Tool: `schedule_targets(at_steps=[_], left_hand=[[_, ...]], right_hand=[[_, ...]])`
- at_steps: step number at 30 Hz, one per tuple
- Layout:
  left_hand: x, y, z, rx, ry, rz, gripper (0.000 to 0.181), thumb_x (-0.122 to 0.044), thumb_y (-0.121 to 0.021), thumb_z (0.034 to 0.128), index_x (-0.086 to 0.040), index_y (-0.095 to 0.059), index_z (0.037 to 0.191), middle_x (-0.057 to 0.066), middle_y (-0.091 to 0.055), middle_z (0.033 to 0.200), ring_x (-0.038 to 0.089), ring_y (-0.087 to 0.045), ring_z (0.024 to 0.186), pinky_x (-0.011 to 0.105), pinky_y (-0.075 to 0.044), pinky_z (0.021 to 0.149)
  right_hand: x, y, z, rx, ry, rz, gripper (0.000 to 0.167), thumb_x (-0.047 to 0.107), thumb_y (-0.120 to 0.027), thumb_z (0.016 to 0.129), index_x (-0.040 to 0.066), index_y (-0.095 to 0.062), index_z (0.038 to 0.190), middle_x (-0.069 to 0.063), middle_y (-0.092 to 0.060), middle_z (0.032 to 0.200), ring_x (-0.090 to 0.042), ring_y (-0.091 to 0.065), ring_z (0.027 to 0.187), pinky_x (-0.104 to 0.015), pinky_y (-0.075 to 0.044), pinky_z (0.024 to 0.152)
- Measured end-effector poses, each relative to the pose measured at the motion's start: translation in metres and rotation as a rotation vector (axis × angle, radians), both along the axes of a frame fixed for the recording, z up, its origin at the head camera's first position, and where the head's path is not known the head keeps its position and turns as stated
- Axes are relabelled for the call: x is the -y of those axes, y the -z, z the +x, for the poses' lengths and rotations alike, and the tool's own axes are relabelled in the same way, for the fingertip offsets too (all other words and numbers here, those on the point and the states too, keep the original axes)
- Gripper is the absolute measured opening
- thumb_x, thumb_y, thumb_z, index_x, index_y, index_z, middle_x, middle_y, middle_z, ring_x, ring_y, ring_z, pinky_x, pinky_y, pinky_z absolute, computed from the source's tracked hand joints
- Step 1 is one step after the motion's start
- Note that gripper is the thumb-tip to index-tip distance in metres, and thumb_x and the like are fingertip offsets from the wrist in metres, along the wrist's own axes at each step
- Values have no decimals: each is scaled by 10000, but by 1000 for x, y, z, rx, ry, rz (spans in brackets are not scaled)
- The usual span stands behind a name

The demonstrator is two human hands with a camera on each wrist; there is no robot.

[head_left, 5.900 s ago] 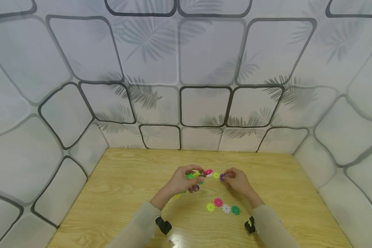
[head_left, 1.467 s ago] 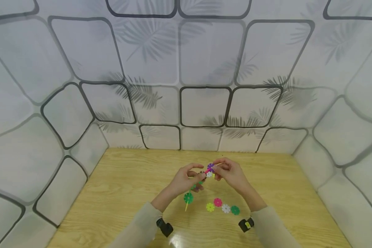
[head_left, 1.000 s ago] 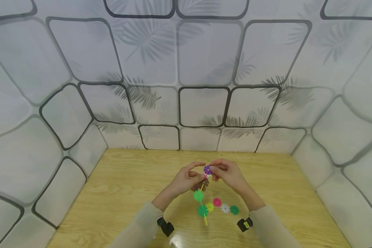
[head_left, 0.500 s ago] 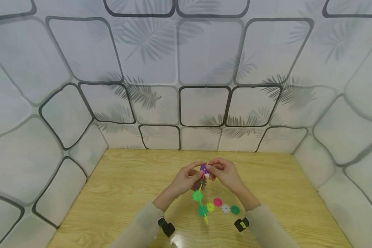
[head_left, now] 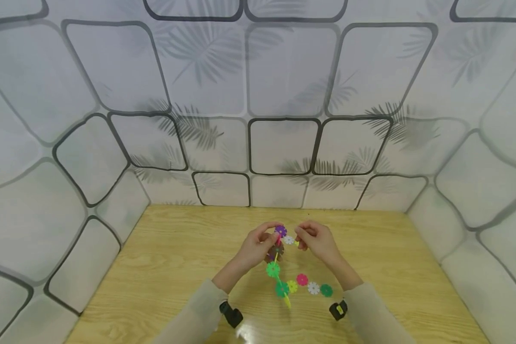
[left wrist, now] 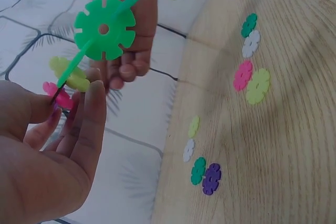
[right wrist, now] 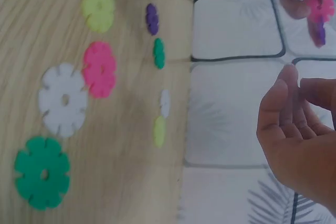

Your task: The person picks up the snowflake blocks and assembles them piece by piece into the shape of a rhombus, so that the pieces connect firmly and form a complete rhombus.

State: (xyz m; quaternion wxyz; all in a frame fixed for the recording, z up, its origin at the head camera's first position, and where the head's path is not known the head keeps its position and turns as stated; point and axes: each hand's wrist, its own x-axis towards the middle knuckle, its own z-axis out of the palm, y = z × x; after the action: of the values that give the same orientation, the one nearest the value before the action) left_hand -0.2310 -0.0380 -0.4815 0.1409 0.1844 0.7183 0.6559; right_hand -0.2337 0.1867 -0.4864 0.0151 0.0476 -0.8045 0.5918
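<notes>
I judge the left hand (head_left: 254,249) pinches linked discs (head_left: 273,269) to steady them; the right hand (head_left: 319,241), loosely curled, holds nothing. Loose discs (head_left: 302,279) lie on the bench (head_left: 172,267), likely for access.

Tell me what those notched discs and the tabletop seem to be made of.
Notched discs: probably plastic, matte, given their even colours and clean-cut slots. Tabletop: wood or a wood-look laminate, I can't tell which; grain runs across it, and a bright reflection suggests some sheen.
</notes>
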Motion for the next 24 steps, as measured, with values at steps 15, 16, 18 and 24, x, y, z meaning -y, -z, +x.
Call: schedule_targets(at_steps=[15, 16, 18, 24], left_hand=[[2, 3, -9, 16, -139, 18, 372, -196, -520, 1126, -167, -565, 1494, 204, -751, 963, 163, -744, 673, 266, -602, 582], [2, 4, -10, 23, -138, 23, 371, -192, -516, 1128, -172, -566, 1495, 209, -749, 963, 158, -744, 672, 268, -607, 585], [2, 4, -11, 35, -136, 33, 371, -185, -507, 1131, -172, -565, 1497, 217, -744, 957, 155, -744, 666, 276, -616, 590], [1, 4, -13, 62, -148, 30, 370, -195, -504, 1133, -170, -559, 1498, 166, -755, 921, 140, -742, 646, 271, -613, 581]], right_hand=[[-27, 47, -19, 47, 9, 238, 155, 100, -665, 1030, -20, -709, 1118, -203, -733, 934, -279, -692, 753, -216, -532, 589], [-28, 52, -21, 47, 14, 259, 155, 101, -673, 1023, -11, -712, 1123, -178, -735, 951, -247, -689, 773, -216, -538, 608], [-30, 60, -25, 50, 20, 299, 163, 105, -687, 1010, 7, -718, 1136, -131, -735, 993, -203, -680, 817, -226, -550, 658], [-32, 78, -31, 43, 7, 355, 228, 107, -689, 986, 16, -710, 1193, -113, -720, 1029, -207, -669, 911, -329, -570, 763]])
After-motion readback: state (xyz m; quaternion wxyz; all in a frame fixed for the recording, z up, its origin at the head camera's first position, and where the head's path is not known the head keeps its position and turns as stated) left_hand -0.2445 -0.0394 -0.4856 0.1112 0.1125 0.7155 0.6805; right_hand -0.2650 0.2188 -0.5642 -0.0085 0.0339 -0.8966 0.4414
